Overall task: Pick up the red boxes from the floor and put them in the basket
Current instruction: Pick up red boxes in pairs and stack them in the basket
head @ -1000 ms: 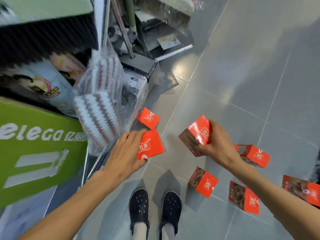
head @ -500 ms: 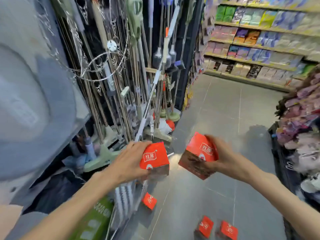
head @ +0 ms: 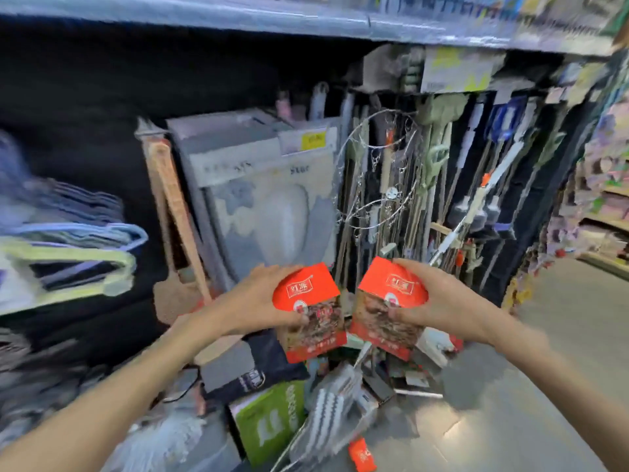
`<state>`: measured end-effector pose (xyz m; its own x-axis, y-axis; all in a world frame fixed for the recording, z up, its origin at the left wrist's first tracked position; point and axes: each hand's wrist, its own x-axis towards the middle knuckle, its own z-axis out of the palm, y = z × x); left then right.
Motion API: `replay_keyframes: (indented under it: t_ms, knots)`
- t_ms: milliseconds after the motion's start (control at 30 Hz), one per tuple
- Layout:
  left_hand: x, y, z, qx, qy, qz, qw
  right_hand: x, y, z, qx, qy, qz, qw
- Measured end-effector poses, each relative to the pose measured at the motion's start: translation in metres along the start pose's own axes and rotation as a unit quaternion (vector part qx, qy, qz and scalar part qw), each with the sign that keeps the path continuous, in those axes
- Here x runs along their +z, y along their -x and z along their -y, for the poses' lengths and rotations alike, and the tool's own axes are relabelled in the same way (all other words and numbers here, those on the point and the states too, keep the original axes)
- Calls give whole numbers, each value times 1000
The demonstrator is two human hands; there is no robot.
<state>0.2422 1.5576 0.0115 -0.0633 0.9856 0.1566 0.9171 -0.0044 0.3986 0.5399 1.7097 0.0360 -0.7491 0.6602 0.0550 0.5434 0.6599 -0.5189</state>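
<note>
My left hand (head: pixel 253 303) grips a red box (head: pixel 308 310) with a food picture on its front, held upright at chest height. My right hand (head: pixel 437 301) grips a second red box (head: pixel 391 306) of the same kind, and the two boxes nearly touch side by side. A third red box (head: pixel 362 454) lies on the grey floor at the bottom of the view. No basket is in sight. The whole view is blurred by motion.
A shop shelf with hangers (head: pixel 68 247) fills the left. Boxed goods (head: pixel 255 185) and a rack of mops and brooms (head: pixel 442 199) stand ahead. A green carton (head: pixel 269 420) and striped packed items (head: pixel 323 413) sit on the floor below the hands. Open grey floor (head: pixel 510 403) lies to the right.
The view has swung up and left from the floor to the shelf. Both hands have lifted their red boxes higher and brought them close together.
</note>
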Motion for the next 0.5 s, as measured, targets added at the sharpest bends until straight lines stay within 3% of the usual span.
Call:
replay_keyframes:
  t_ms: [233, 500]
  knots:
    - [-82, 195, 37, -201, -65, -91, 973, 64, -50, 148, -185, 10, 96, 978]
    - [-142, 467, -5, -407, -70, -211, 886, 173, -5, 371, -398, -11, 198, 896]
